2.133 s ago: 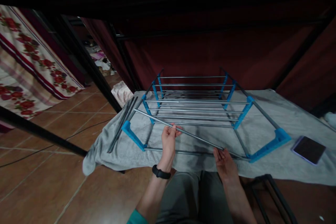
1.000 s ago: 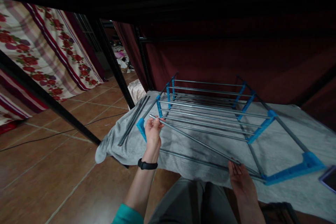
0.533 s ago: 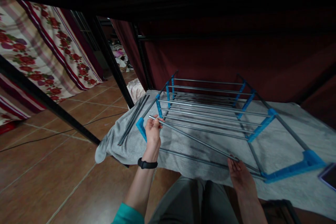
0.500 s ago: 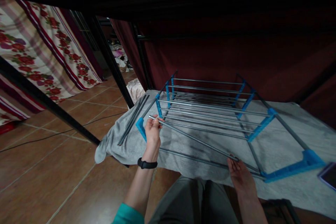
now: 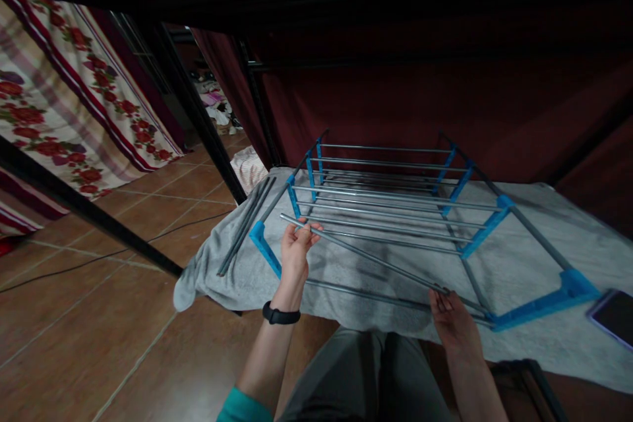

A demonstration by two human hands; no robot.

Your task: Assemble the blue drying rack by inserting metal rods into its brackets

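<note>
A grey metal rod (image 5: 368, 261) runs at a slant between my hands. My left hand (image 5: 297, 247) pinches it close to its upper left end, which sticks out past the fingers. Lower down, my right hand (image 5: 452, 320) has its fingers closed round the rod near the right blue bracket. Behind the rod lies a rack frame (image 5: 395, 196) of grey tubes joined by blue plastic brackets. The rod's left end is apart from the left front bracket (image 5: 266, 249); its right end reaches toward the right front bracket (image 5: 546, 303), but I cannot tell whether it is seated there.
Several loose rods (image 5: 247, 227) lie on the grey blanket (image 5: 217, 277) to the left. A phone (image 5: 613, 318) rests at the right. Black bed posts (image 5: 202, 112) and a dark overhead frame surround the space. A cable (image 5: 113, 252) crosses the tiled floor.
My left hand has shifted slightly right along the rod, leaving more of its end exposed. My right hand stays near the same place. The whole view has moved a little.
</note>
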